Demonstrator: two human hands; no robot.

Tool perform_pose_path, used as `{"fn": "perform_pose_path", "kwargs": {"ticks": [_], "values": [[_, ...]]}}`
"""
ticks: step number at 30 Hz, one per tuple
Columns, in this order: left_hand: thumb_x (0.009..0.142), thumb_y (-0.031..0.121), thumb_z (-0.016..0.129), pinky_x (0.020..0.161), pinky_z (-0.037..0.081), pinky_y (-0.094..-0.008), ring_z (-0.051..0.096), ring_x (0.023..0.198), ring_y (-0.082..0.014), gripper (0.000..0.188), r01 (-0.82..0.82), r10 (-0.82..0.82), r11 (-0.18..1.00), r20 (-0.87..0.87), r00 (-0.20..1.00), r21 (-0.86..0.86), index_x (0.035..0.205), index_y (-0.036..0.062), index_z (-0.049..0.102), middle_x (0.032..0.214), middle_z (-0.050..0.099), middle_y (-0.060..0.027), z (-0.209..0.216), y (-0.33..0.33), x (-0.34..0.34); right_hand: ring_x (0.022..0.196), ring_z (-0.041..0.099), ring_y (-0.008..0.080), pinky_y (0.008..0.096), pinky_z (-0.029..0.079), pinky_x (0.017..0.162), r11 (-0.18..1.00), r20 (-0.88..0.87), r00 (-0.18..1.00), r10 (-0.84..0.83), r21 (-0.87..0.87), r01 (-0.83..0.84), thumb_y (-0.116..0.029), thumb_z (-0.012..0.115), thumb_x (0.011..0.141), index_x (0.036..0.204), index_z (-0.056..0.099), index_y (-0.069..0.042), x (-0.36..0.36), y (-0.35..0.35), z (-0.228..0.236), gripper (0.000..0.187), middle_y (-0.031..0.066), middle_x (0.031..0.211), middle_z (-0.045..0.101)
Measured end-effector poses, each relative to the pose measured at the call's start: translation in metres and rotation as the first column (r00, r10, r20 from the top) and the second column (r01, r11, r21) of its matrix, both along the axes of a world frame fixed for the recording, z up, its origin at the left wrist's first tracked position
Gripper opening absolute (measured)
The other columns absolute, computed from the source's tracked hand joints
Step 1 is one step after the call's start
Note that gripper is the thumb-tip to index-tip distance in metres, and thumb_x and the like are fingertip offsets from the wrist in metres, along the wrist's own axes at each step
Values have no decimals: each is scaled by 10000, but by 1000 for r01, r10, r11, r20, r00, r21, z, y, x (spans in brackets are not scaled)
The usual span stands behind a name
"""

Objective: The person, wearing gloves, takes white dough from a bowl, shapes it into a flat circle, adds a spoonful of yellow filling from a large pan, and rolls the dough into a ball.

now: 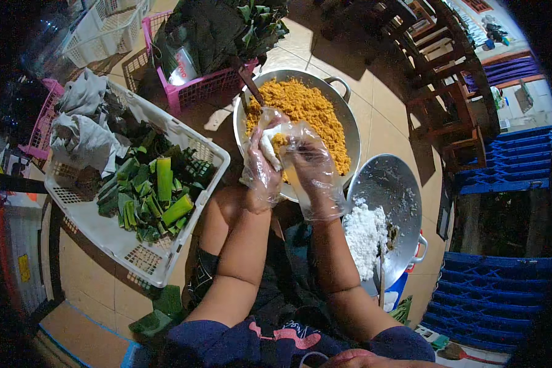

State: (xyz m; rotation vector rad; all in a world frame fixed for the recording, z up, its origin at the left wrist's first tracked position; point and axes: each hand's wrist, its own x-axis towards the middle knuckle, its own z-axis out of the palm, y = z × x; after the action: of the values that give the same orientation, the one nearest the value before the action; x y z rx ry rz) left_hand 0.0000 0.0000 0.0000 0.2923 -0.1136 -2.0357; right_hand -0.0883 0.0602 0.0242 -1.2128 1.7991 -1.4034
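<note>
Both of my hands wear clear plastic gloves and meet over the near part of a wide metal pan [348, 130]. Crumbly orange-yellow filling [316, 107] fills that pan. In my left hand [262, 175] lies a flattened piece of white rice [267, 149], cupped by the fingers, with a small lump of the filling [279, 142] on it. My right hand [314, 164] has its fingers bent in at that lump, pressed against it. The right fingertips are partly hidden by the wrinkled glove.
A metal wok [405, 196] with white rice [363, 236] stands by my right forearm. Left of me, a white plastic crate [218, 156] holds cut green leaf rolls [164, 178] and grey cloth [83, 138]. A pink crate [211, 83] of dark leaves stands beyond. Wooden furniture [451, 113] is at the far right.
</note>
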Motion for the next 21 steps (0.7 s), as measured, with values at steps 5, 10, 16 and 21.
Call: {"fn": "perform_pose_path", "kwargs": {"ticks": [5, 10, 16, 21], "values": [[910, 349, 378, 879, 465, -364, 578, 983, -252, 472, 88, -48, 983, -239, 970, 161, 1178, -15, 515, 1077, 594, -148, 11, 1, 4, 825, 583, 134, 267, 481, 752, 999, 572, 819, -40, 36, 24, -98, 612, 821, 1105, 565, -44, 10, 8, 51, 294, 56, 946, 610], [893, 331, 429, 868, 471, -368, 583, 970, -263, 431, 118, -58, 978, -319, 946, 172, 1127, -14, 538, 1066, 597, -157, 12, 1, 0, 879, 552, 122, 246, 449, 799, 990, 611, 786, -92, -27, 137, -121, 610, 831, 1140, 557, -39, -17, 18, 48, 324, 45, 1002, 589], [878, 312, 482, 858, 475, -376, 587, 956, -260, 382, 109, -70, 986, -281, 957, 127, 1079, -1, 566, 1025, 605, -134, -3, 4, -1, 968, 582, 156, 262, 485, 779, 963, -315, 919, -239, 49, 267, -145, 698, 790, 1128, 574, 0, -28, 30, 43, 388, 116, 1047, 617], [869, 311, 495, 853, 475, -358, 595, 932, -235, 361, 119, -106, 976, -80, 991, 181, 1045, 9, 584, 986, 615, -115, 2, 5, 2, 758, 641, 147, 257, 513, 623, 995, -316, 946, -70, 47, 90, -113, 704, 773, 1044, 631, -43, 1, 17, 34, 288, 79, 946, 659]]}}
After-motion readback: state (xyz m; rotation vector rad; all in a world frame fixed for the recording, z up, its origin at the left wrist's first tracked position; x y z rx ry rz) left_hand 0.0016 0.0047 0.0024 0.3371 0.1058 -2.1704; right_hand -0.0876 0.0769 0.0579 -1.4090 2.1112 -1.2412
